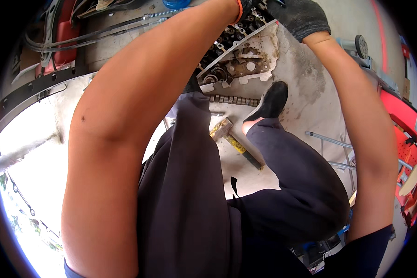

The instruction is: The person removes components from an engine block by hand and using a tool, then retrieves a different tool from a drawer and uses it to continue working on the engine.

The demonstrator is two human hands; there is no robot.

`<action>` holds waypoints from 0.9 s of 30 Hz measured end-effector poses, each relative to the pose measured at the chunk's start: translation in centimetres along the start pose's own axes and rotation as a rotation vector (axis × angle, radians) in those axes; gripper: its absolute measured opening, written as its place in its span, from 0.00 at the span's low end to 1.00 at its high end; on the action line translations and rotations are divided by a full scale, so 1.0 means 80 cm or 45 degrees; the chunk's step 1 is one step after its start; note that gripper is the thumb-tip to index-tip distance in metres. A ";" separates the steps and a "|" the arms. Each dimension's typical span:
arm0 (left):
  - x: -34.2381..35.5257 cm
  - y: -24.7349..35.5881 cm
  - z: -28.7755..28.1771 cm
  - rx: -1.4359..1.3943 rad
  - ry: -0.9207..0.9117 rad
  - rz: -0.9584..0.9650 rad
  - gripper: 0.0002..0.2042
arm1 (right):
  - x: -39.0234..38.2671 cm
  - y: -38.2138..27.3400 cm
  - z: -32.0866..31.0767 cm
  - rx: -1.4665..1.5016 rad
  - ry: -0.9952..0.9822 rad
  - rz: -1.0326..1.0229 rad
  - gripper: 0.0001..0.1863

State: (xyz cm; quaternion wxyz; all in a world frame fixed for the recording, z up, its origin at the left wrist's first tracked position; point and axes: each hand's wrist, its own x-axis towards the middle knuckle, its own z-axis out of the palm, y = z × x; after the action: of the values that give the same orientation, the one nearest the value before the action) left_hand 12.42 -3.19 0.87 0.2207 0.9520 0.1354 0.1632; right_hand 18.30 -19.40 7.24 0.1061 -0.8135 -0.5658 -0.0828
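Both hands reach to the top edge of the view. My left hand (249, 5), in a black glove with an orange cuff, is mostly cut off there, over the engine cylinder head (223, 45). Beside it, at the head's right end, is my right hand (306, 19) in a black glove. Its fingers run out of view, so what it grips, if anything, is hidden. Below the cylinder head lies a grimy, flat metal engine part (250, 67) with holes. Nearer my feet a camshaft (234, 99) rests on the floor.
Between my legs lies a hammer (238, 146) with a yellow and black handle. A shoe (272, 101) stands near the camshaft. Black cables (102, 37) and a dark metal rail (37, 90) are at the left. Red shelving (405, 134) and metal tubes (329, 139) are at the right.
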 end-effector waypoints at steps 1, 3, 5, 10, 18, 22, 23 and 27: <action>-0.002 0.002 -0.003 0.012 0.035 -0.002 0.16 | 0.006 -0.003 -0.004 0.022 0.001 0.008 0.16; -0.008 0.008 -0.004 0.039 0.030 0.011 0.14 | 0.022 -0.005 -0.014 -0.219 -0.058 0.051 0.15; -0.020 0.011 -0.005 -0.048 0.026 -0.163 0.13 | 0.076 0.003 -0.023 -0.337 -0.300 -0.225 0.15; -0.033 -0.005 -0.007 -0.234 0.029 -0.227 0.12 | 0.170 0.004 0.013 -0.329 -0.178 -0.847 0.12; -0.005 -0.010 0.005 -0.342 0.065 0.114 0.17 | 0.086 -0.026 -0.043 0.256 -1.222 0.447 0.20; -0.012 0.010 -0.007 -0.093 0.095 0.158 0.19 | 0.099 -0.024 -0.055 -0.597 -0.897 0.022 0.14; -0.018 0.013 -0.014 -0.065 0.144 0.235 0.20 | 0.104 -0.019 -0.055 -0.816 -0.627 -0.196 0.12; -0.058 0.003 -0.040 -0.407 -0.051 0.146 0.17 | 0.102 -0.009 -0.049 -0.698 -0.955 -0.029 0.12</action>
State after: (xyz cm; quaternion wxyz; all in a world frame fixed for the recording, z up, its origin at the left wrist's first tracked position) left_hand 7.06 -3.74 2.50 0.3622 0.9140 0.0487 0.1761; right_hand 20.40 -12.81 13.15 -0.3258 -0.7790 -0.5312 0.0695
